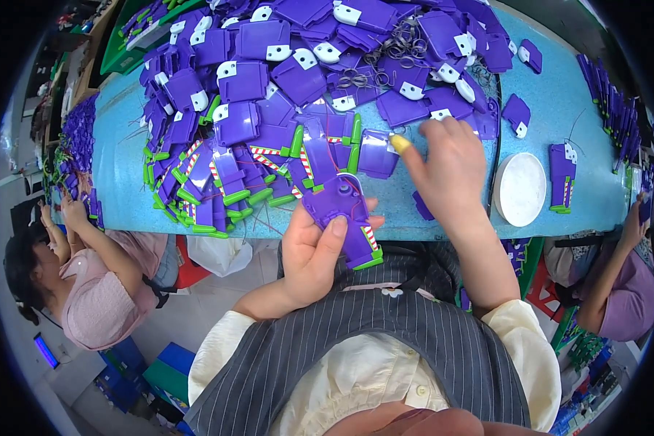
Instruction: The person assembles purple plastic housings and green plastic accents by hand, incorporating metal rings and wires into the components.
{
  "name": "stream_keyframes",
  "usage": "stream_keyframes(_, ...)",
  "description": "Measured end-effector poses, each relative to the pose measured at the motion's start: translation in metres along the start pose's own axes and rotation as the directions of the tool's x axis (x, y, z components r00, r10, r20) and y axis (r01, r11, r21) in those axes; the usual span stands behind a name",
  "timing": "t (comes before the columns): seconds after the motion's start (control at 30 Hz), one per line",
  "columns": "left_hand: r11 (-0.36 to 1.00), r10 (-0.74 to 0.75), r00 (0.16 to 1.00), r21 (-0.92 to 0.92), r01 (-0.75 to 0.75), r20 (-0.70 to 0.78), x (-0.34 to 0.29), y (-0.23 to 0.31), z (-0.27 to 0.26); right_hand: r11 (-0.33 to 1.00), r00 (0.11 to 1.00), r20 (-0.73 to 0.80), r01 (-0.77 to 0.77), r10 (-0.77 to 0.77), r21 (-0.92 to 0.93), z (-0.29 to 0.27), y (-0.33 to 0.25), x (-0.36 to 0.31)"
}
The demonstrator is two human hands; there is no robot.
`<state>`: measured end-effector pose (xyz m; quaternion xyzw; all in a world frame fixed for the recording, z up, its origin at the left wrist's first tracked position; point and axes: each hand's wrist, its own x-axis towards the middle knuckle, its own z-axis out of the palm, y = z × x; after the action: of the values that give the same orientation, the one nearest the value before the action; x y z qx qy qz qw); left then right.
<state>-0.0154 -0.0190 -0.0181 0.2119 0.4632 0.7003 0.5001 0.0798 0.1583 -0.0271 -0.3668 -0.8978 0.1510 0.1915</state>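
Note:
My left hand (pixel 312 251) holds a purple plastic wing-shaped toy part (pixel 338 207) with a green tip and a red-and-white striped edge. A round hole shows near its upper end, and my thumb presses on its face. Over the table, my right hand (pixel 450 171) hovers palm down with nothing visible in it. Its thumb, in a yellow finger cover (pixel 400 143), points away from the curled fingers, beside a flat purple piece (pixel 378 154). The fingertips are partly hidden. Just left of my hands lie many purple wing parts (pixel 229 171) with green tips and thin red wires.
A big heap of purple panels with white corners (pixel 254 40) covers the far table, with dark wire bundles (pixel 403 43) on it. A white round bowl (pixel 519 190) and a finished-looking wing part (pixel 562 178) stand right. Co-workers sit left (pixel 102 283) and right (pixel 618 283).

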Motion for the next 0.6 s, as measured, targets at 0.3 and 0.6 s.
stream_keyframes(0.3,1.0,-0.015,0.999,-0.011,0.015,-0.052,0.0,-0.002,0.011,0.781,0.992,0.036,-0.119,0.122,0.613,-0.05,0.014,-0.034)
stream_keyframes(0.6,0.967,-0.23,0.959,-0.073,0.244,0.167,0.009,-0.009,0.018,0.985,0.979,0.11,-0.175,0.174,0.0,-0.112,0.079,-0.086)
